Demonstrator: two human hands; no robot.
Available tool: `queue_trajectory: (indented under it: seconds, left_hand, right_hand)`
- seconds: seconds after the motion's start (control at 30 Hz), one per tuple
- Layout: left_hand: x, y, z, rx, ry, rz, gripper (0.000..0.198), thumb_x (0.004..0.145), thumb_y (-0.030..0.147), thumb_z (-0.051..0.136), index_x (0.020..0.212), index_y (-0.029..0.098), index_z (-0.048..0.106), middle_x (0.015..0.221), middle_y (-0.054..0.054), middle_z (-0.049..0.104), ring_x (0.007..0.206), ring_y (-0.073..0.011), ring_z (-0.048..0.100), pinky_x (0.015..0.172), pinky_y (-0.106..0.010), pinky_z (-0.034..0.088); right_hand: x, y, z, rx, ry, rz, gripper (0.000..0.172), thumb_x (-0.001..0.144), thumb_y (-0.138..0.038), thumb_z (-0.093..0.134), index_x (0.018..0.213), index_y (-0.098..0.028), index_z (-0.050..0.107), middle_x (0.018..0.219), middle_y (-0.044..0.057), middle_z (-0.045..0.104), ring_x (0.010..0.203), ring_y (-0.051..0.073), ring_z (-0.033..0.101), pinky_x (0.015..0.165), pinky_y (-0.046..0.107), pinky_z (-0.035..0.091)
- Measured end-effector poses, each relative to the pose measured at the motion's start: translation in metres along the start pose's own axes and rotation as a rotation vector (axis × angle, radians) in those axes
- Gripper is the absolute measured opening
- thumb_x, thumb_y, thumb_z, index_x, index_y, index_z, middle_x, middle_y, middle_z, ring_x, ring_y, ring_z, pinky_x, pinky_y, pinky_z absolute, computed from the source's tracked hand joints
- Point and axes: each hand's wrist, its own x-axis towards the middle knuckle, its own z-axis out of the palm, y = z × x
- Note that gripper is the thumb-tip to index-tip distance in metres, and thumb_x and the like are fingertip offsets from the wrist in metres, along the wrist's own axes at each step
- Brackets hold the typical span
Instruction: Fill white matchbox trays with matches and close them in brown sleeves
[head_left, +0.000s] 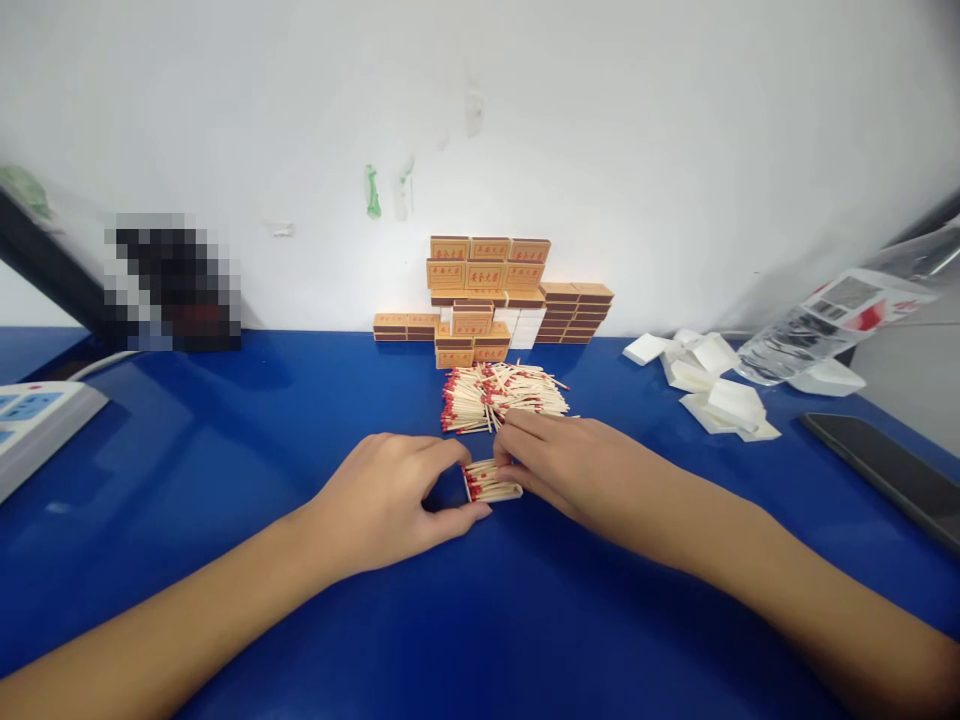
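Observation:
A small white matchbox tray (491,482) filled with red-tipped matches lies on the blue table (225,450) between my hands. My left hand (390,500) pinches its left end between thumb and fingers. My right hand (570,460) has its fingertips closed on the tray's right end. Just beyond the tray lies a loose pile of matches (499,395). Behind the pile, orange matchboxes (487,290) are stacked against the white wall.
Several empty white trays (712,385) lie at the right, near a tipped plastic bottle (840,320). A dark phone (885,475) rests at the right edge. A white power strip (34,420) sits at the far left. A blurred dark object (172,285) stands at the back left.

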Motion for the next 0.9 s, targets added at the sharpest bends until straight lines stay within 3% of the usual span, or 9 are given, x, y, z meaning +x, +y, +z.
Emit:
queue_trajectory:
  seconds: [0.9]
  left_hand:
    - [0.0002, 0.0001, -0.001, -0.046, 0.007, 0.014, 0.024, 0.093, 0.043, 0.076, 0.096, 0.02, 0.072, 0.062, 0.007, 0.052, 0.051, -0.0113, 0.046, 0.054, -0.026, 0.03]
  right_hand:
    - [0.0077, 0.0004, 0.0075, 0.333, -0.009, 0.047, 0.012, 0.107, -0.02, 0.056, 0.097, -0.019, 0.061, 0.101, 0.005, 0.068, 0.086, 0.018, 0.061, 0.074, 0.031, 0.044]
